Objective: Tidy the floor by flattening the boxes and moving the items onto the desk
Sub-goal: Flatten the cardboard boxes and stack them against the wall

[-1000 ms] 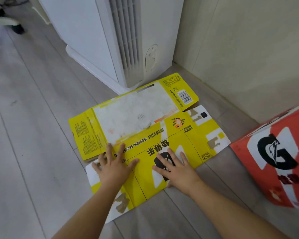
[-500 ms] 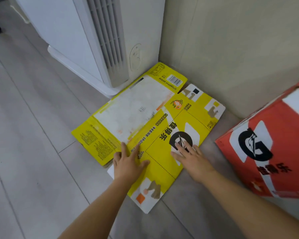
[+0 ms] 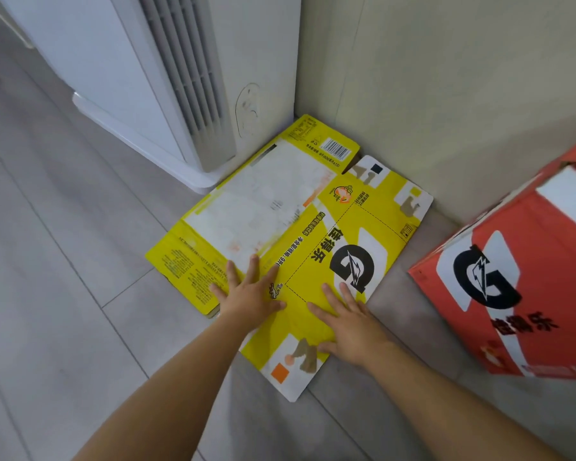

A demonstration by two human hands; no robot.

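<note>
The floor [image 3: 64, 261] carries everything here, and the white air conditioner [image 3: 130, 78] standing on it serves as the marker. The red box [image 3: 529, 294] sits well to the right of the air conditioner, not yet flattened, so it looks like the next job. The yellow box [image 3: 313, 234] lies flat on the floor, its far flap tucked into the corner just right of the air conditioner's base, against the wall [image 3: 446, 94].

The left hand [image 3: 250, 294] and right hand [image 3: 350, 324] lie on the end of the yellow box farthest from the air conditioner. Each grip is released, palm down, fingers spread, pressing and grasping nothing.

To finish well, I would lean weight through both palms along the fold lines, working from the middle out to the flaps so no panel springs up. The floor looks smooth, so the card may skate; push straight down.

Since half a second ago, the yellow box has slid deeper into the corner beside the air conditioner. The right hand has come off the black logo to a spot nearer the person.
</note>
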